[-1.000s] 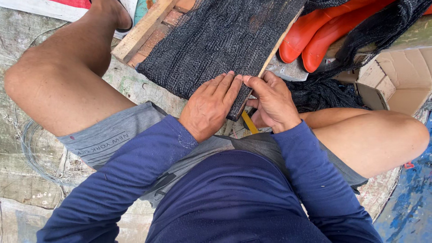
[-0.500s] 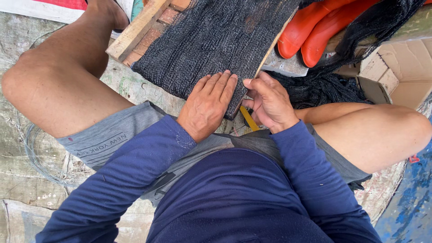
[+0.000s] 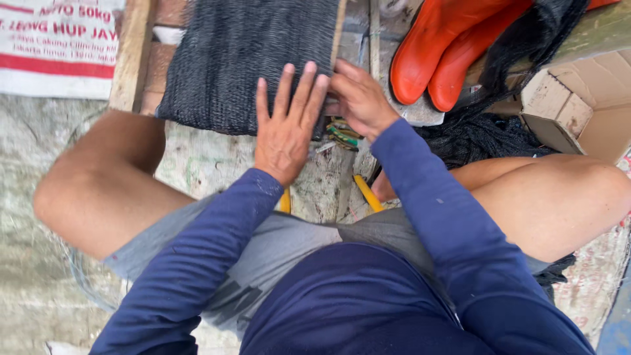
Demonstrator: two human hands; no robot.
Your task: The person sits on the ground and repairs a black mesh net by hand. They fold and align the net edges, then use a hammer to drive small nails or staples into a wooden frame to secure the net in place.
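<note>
Fingers of left hand (image 3: 287, 125) splayed flat on black netting (image 3: 243, 59); right hand (image 3: 360, 98) pinches its edge.

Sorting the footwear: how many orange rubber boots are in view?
2: both orange rubber boots lie side by side at the top right, beyond the right hand. Others may be hidden.
</note>
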